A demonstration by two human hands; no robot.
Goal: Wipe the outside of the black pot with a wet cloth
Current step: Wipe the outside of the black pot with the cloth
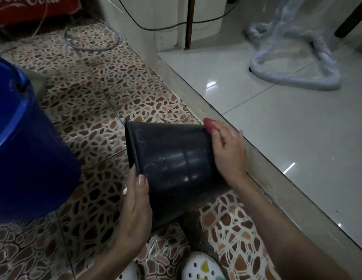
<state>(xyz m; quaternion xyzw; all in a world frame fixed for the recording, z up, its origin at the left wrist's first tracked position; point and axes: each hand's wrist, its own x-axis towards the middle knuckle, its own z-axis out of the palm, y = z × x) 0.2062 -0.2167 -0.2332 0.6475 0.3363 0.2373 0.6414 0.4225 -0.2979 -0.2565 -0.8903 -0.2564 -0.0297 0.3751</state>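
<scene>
The black pot [172, 158] is a plastic flower pot held on its side above the patterned floor, its rim pointing left. My left hand [135, 211] grips it at the rim, thumb on the outer wall. My right hand [226, 150] lies against the pot's base end. A small red piece [208, 124], perhaps the cloth, shows at my right fingertips on the upper edge of the base; most of it is hidden. Faint pale smears mark the pot's wall near the rim.
A blue bucket [24, 142] stands close on the left. A raised step [246, 142] runs diagonally to the right, with glossy grey tiles beyond and a plastic-wrapped stand [293, 63] on them. A red crate [34, 9] and cables lie at the back. White clogs [202, 267] are below.
</scene>
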